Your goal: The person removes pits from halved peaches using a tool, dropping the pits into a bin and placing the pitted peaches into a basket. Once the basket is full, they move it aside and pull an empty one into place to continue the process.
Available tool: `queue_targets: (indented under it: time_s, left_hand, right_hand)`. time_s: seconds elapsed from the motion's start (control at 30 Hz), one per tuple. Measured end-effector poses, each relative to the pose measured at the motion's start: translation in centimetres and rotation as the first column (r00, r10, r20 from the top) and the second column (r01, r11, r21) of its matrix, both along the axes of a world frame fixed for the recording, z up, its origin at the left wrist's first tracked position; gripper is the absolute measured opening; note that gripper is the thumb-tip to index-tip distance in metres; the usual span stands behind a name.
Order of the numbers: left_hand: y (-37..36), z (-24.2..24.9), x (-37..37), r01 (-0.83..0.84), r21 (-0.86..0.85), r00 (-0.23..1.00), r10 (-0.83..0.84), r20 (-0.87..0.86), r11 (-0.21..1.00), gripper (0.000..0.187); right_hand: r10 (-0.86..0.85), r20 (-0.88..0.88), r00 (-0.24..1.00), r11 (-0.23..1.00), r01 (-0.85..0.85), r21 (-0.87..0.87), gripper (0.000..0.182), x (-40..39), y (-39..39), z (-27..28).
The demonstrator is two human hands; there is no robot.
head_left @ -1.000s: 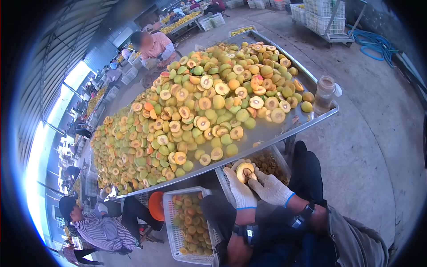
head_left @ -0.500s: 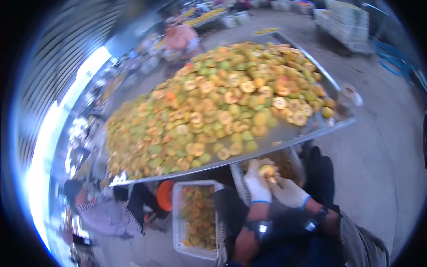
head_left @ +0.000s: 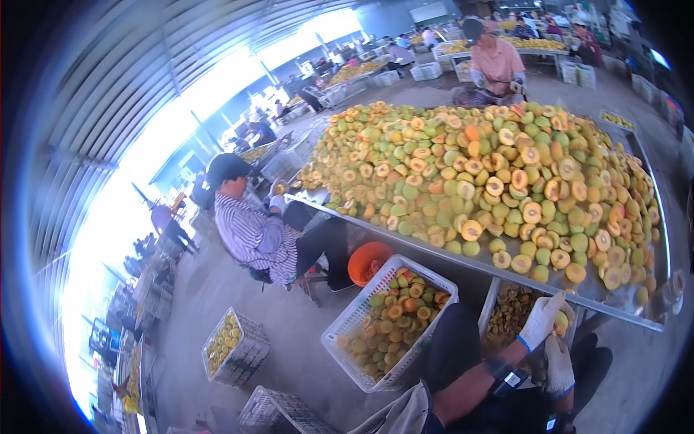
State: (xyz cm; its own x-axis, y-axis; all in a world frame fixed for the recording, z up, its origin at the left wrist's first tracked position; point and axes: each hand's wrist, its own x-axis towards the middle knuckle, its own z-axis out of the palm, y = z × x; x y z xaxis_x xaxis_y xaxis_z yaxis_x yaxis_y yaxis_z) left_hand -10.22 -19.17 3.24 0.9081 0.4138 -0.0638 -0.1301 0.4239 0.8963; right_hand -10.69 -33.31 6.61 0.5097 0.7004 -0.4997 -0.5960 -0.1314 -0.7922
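Observation:
My left hand (head_left: 541,322), in a white knit glove, is closed around a yellow peach (head_left: 561,323) at the lower right. Just below it, my gloved right hand (head_left: 559,367) has its fingers curled up against the fruit. Anything else inside the right hand is hidden. Both hands are over a white bin (head_left: 489,304) of brown scraps, beside the near edge of a metal table (head_left: 463,253). Heaped on that table are many halved peaches (head_left: 494,186), yellow and green, several with a pit or hollow showing.
A white crate of peach halves (head_left: 394,311) stands left of my knee, near an orange bucket (head_left: 369,262). A person in a striped shirt (head_left: 253,235) sits at the table's left end; another in pink (head_left: 497,65) is across it. Another crate (head_left: 235,347) stands on the floor.
The view has swung left and up, so the table and my hands appear farther right and the striped-shirt person shows fully. My hands stay together at the fruit.

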Motion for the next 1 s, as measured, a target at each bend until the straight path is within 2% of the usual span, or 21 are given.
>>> queue_targets:
  time_s: [0.07,0.1,0.13,0.2,0.23,0.27,0.3,0.33,0.4,0.47,0.5,0.57,0.6,0.67,0.7,0.77,0.8,0.83,0.87,0.9,1.0]
  left_hand:
    - [0.2,-0.9,-0.1,0.045,0.044,0.999,-0.045,0.010,0.998,0.066]
    - [-0.1,-0.5,-0.5,0.048,0.013,0.999,-0.048,-0.008,0.999,0.066]
    - [-0.2,-0.6,-0.6,0.038,0.061,0.999,-0.037,-0.013,0.997,0.066]
    - [-0.1,-0.7,-1.0,0.068,0.077,0.997,-0.070,0.018,0.995,0.067]
    - [-0.3,-1.1,-1.0,0.039,0.077,0.999,-0.040,0.019,0.996,0.067]
    - [-0.4,-1.4,-1.1,0.016,0.027,1.000,-0.016,0.004,0.999,0.069]
    - [-0.4,-1.5,-1.3,-0.005,-0.020,1.000,0.005,-0.012,1.000,0.070]
    - [-0.5,-1.3,-1.6,-0.027,-0.017,1.000,0.027,-0.011,0.999,0.070]
    - [-0.7,-0.8,-2.1,-0.079,-0.197,0.994,0.063,-0.086,0.977,0.071]
    - [-0.7,-2.2,-1.8,-0.106,-0.184,0.991,0.088,-0.100,0.977,0.073]
    - [-0.7,-2.8,-1.7,-0.121,-0.205,0.989,0.099,-0.113,0.971,0.075]
    - [-0.7,-4.0,-1.2,-0.166,-0.257,0.980,0.129,-0.153,0.952,0.079]
    - [-0.7,-4.7,-0.9,-0.175,-0.258,0.978,0.138,-0.153,0.950,0.079]
    - [-0.6,-5.3,-0.8,-0.196,-0.285,0.968,0.139,-0.208,0.938,0.077]
    - [-0.5,-5.6,-0.9,-0.204,-0.288,0.967,0.146,-0.208,0.936,0.077]
    - [-0.2,-5.5,-1.3,-0.094,-0.230,0.988,0.062,-0.142,0.969,0.075]
    - [0.0,-5.4,-1.5,-0.102,-0.235,0.988,0.070,-0.139,0.967,0.075]
    - [0.3,-4.8,-1.8,-0.038,-0.202,0.991,0.011,-0.134,0.979,0.073]
    - [0.7,-4.2,-2.2,0.026,-0.167,0.990,-0.048,-0.132,0.986,0.071]
    - [1.0,-3.6,-2.6,0.020,-0.169,0.991,-0.042,-0.128,0.985,0.071]
    - [1.7,-2.3,-3.7,0.023,-0.302,0.981,-0.079,-0.175,0.953,0.063]
  right_hand:
    - [0.135,0.220,0.966,0.991,-0.135,-0.015,0.017,0.9,-1.1,-2.7]
    - [0.210,0.353,0.912,0.978,-0.199,-0.068,0.009,2.2,-2.2,-7.0]
    - [0.244,0.358,0.901,0.970,-0.236,-0.066,0.009,3.2,-2.8,-9.3]
    - [0.301,0.496,0.815,0.954,-0.266,-0.141,0.016,4.5,-3.5,-12.8]
    - [0.326,0.468,0.821,0.945,-0.302,-0.128,0.029,4.4,-3.5,-12.0]
    - [0.348,0.470,0.811,0.936,-0.328,-0.127,0.029,3.9,-3.0,-11.3]
    - [0.170,0.183,0.968,0.981,-0.183,0.060,0.023,2.1,-1.5,-8.8]
    - [0.006,-0.157,0.988,0.984,0.022,0.179,0.038,1.1,-0.6,-7.3]
    - [0.034,-0.164,0.986,0.987,-0.007,0.163,0.041,1.2,-0.3,-7.3]
    - [0.025,-0.225,0.974,0.999,-0.019,0.026,0.044,2.3,-0.5,-8.8]
    - [0.040,-0.224,0.974,0.999,-0.034,0.028,0.044,3.1,-0.6,-10.2]
    - [0.112,-0.399,0.910,0.994,-0.097,0.058,0.047,4.4,-0.6,-12.6]
    - [0.120,-0.400,0.909,0.993,-0.106,0.057,0.047,5.1,-1.0,-13.6]
    - [0.268,-0.628,0.731,0.962,-0.170,0.212,0.047,5.8,-1.6,-13.7]
    - [0.272,-0.628,0.729,0.961,-0.179,0.209,0.047,6.1,-1.8,-13.7]
    - [0.516,-0.530,0.673,0.847,-0.309,0.433,0.039,6.1,-1.4,-12.7]
    - [0.520,-0.530,0.671,0.846,-0.318,0.428,0.039,5.7,-1.0,-12.3]
    - [0.238,-0.594,0.769,0.969,-0.148,0.198,0.034,4.7,-0.5,-11.6]
    - [-0.063,-0.582,0.811,0.998,0.048,-0.042,0.030,4.2,0.0,-11.2]
    - [-0.058,-0.579,0.813,0.998,0.041,-0.044,0.030,4.3,0.0,-11.6]
    - [0.133,-0.883,0.450,0.936,0.236,0.261,0.028,5.0,-2.2,-14.7]
